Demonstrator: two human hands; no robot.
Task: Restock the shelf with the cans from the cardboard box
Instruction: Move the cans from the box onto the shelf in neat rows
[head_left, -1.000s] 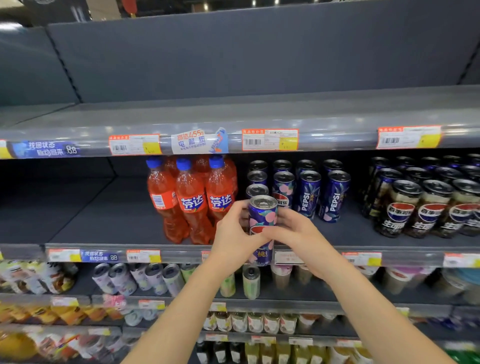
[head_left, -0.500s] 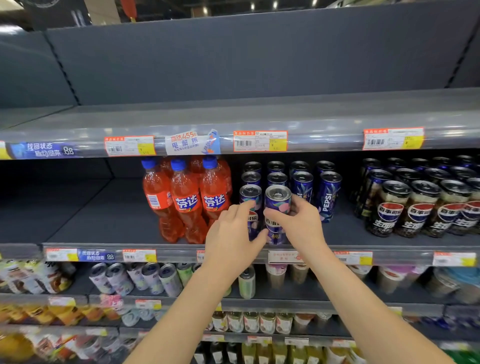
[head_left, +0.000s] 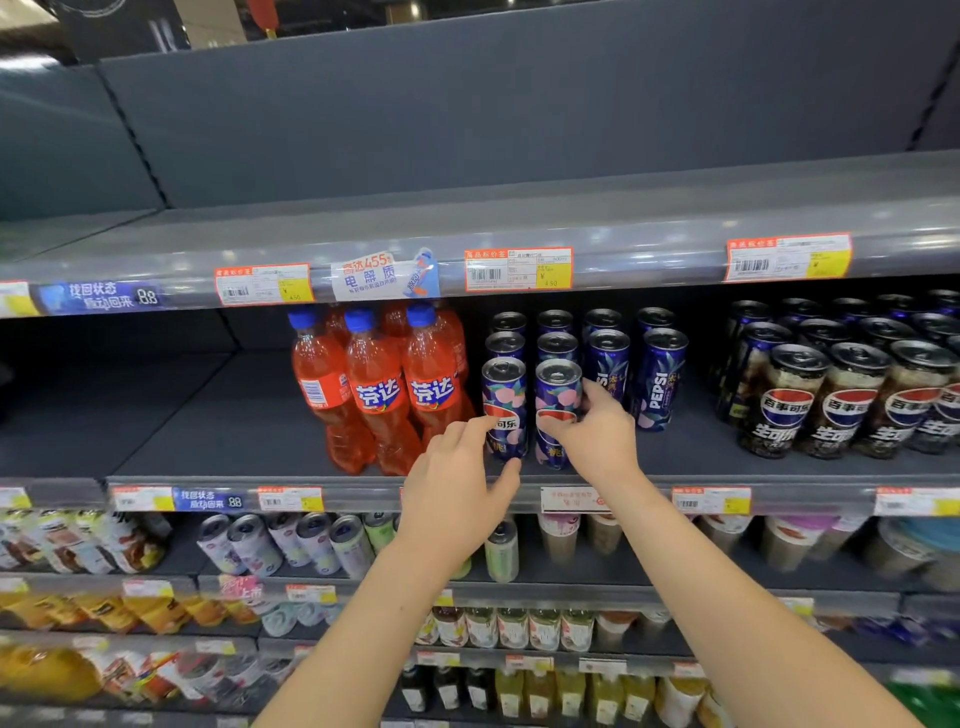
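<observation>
Two blue Pepsi cans with peach print stand at the front of the middle shelf (head_left: 234, 457). My right hand (head_left: 592, 436) grips the right front can (head_left: 557, 395) low on its side. The left front can (head_left: 503, 395) stands upright beside it; my left hand (head_left: 457, 488) hovers just in front of it with loose fingers, the index finger near its label, holding nothing. More blue cans (head_left: 660, 374) are lined up behind and to the right. The cardboard box is out of view.
Orange soda bottles (head_left: 374, 395) stand just left of the cans. Dark Pepsi cans (head_left: 841, 400) fill the shelf's right side. Bare shelf lies to the left of the bottles. The top shelf (head_left: 519, 218) carries price tags. Lower shelves hold drinks and snacks.
The can I was carrying with both hands now stands on the shelf at the front of its row. My left hand has come off and drawn back; my right hand still grips the can.
</observation>
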